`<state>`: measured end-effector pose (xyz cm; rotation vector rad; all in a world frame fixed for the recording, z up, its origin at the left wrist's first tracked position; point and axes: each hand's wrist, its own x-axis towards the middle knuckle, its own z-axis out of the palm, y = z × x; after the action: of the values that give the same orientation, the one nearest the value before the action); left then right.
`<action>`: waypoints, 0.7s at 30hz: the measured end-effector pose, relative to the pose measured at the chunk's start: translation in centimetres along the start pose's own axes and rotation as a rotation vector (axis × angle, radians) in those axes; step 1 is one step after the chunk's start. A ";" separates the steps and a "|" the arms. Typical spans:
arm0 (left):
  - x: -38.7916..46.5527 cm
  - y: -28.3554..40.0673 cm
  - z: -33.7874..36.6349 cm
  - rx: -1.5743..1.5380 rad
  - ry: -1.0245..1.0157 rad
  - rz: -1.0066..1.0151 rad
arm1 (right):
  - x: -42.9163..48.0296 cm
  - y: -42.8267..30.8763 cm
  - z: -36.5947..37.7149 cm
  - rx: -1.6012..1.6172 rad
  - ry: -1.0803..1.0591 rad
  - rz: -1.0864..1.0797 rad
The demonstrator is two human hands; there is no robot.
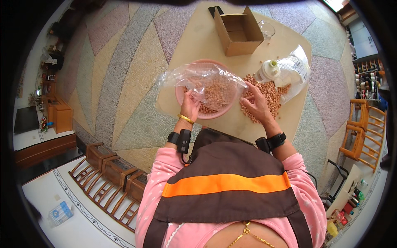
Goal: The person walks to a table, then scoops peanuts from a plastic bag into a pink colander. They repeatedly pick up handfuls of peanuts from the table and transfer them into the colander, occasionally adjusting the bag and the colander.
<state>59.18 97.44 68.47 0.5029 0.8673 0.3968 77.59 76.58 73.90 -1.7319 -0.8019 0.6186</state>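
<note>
A clear plastic bag [217, 72] is spread over a pink perforated plastic basket [228, 113]. Inside the basket, partly seen through the film, lie many small round brown nuts, possibly hazelnuts [214, 93]. My left hand [189, 107] grips the bag's near side above the basket's left part. Between the thumb and fingers of my right hand [258, 104] is the bag's right corner, just past the basket rim. Beneath and beyond that hand, a loose heap of the same nuts [269, 96] lies on the pale table [192, 40].
A white plastic bag [296, 73] lies at the table's right, beside a white lidded container [269, 70] with a green spout. Farther back are an open cardboard box [238, 34], a clear glass bowl [266, 29] and a dark flat object [215, 11]. Wooden chairs [111, 173] stand lower left.
</note>
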 end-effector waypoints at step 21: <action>4.2 -1.9 -1.1 -0.209 -0.155 -0.130 | 8.7 -1.7 -2.7 -0.490 0.371 -0.345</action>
<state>61.00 98.39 64.16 0.2789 0.6950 0.3202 84.81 81.95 76.13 -1.9978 -1.0056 -0.1496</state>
